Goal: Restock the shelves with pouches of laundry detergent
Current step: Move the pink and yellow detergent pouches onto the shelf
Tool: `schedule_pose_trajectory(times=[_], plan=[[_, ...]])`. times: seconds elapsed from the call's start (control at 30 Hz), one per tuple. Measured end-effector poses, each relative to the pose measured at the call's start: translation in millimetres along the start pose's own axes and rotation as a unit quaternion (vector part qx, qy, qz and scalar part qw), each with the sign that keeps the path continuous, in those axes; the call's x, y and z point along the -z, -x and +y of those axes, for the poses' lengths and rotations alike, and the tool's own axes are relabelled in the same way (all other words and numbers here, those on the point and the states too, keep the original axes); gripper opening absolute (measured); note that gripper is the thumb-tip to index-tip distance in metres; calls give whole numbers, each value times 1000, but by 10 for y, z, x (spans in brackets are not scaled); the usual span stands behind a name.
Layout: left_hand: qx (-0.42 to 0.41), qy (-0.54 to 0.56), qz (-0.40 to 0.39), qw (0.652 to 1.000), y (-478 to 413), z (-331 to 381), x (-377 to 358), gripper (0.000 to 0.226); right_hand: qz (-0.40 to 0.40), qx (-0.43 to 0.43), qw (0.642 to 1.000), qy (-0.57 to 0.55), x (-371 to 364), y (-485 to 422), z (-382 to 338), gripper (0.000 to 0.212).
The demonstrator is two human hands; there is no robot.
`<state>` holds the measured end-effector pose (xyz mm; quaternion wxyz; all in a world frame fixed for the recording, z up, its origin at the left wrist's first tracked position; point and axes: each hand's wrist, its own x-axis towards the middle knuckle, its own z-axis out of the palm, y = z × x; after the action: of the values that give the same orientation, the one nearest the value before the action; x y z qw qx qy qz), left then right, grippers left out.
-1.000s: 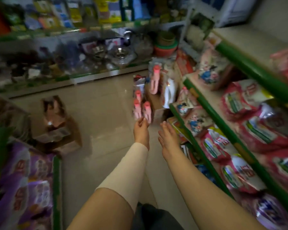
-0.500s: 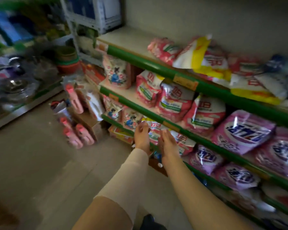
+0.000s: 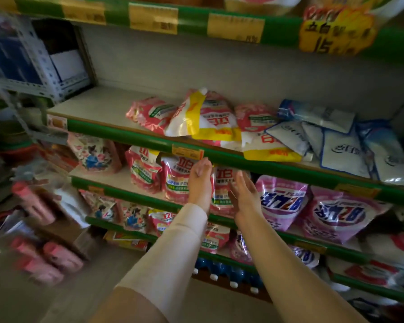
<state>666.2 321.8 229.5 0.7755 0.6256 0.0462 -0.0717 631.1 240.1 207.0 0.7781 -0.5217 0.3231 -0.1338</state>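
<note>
Two empty hands reach toward shelves of laundry detergent pouches.

Head view: the left hand (image 3: 200, 183), with a pale sleeve (image 3: 173, 248) on its forearm, is raised in front of the red pouches (image 3: 175, 180) on the middle shelf; its fingers (image 3: 202, 164) lie close together and hold nothing, their tips near the yellow price tag (image 3: 187, 152) on the green shelf edge (image 3: 117, 134). Just beside it, the right hand (image 3: 245, 197) is open with fingers spread, palm turned toward the left hand, also holding nothing. Purple pouches (image 3: 282, 201) stand to the right on the same shelf. On the shelf above, red, yellow-and-white pouches (image 3: 203, 117) and blue-and-white bags (image 3: 341, 148) lie piled; its left part is bare. Pink bottles (image 3: 61, 255) sit blurred on the floor at left.
</note>
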Motion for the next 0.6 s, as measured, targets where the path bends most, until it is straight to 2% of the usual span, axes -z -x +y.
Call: schedule_pose_trajectory(times=[0.07,0.2,0.43,0.6], plan=[[-9,18,-13,1000,-136,105,-53,27,-1,15,1000,-7,-56,-76,-124,47],[-21,62,-20,998,-402,351,-76,31,-2,34,999,-23,-209,-204,-333,47],[-64,52,-20,996,-1026,780,210,20,-11,70,997,-43,-821,-385,-645,45],[-55,40,-4,998,-1488,990,464,11,-9,64,997,-44,-1268,-561,-669,44]])
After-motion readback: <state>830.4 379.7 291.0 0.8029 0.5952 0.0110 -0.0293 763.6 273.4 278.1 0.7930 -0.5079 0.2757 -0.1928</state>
